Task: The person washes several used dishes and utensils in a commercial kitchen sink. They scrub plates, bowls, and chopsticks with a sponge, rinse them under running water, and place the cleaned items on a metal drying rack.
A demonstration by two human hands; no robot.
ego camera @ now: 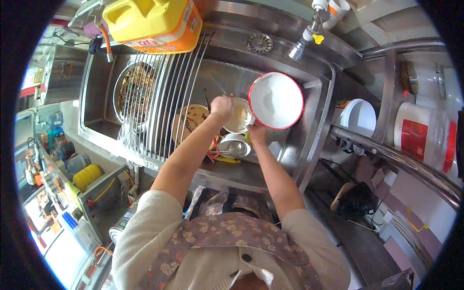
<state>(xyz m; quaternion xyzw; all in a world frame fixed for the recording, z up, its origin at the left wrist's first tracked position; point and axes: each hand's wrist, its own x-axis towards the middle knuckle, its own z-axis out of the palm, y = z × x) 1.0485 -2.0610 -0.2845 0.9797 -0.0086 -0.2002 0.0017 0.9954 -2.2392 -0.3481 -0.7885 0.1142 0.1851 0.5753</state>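
Observation:
A small white bowl [238,115] with cloudy liquid sits in the right basin of a steel sink [232,74]. My left hand [222,107] is curled at its left rim; whether the fingers hold anything is hidden. My right hand [256,133] grips the lower right rim of this bowl, thumb on the edge. Just above that hand, a larger white bowl with a red rim [276,100] is tilted. Close below lies another white bowl [235,145] with a clear round piece inside. A food-stained round dish [190,121] is partly behind my left forearm.
A metal rod rack [174,94] spans the sink's left part, carrying a yellow and orange jug [154,27]. Beneath it stands a round strainer of food scraps [137,94]. A faucet [299,47] overhangs the back right. A white bucket [357,117] stands beyond the right edge.

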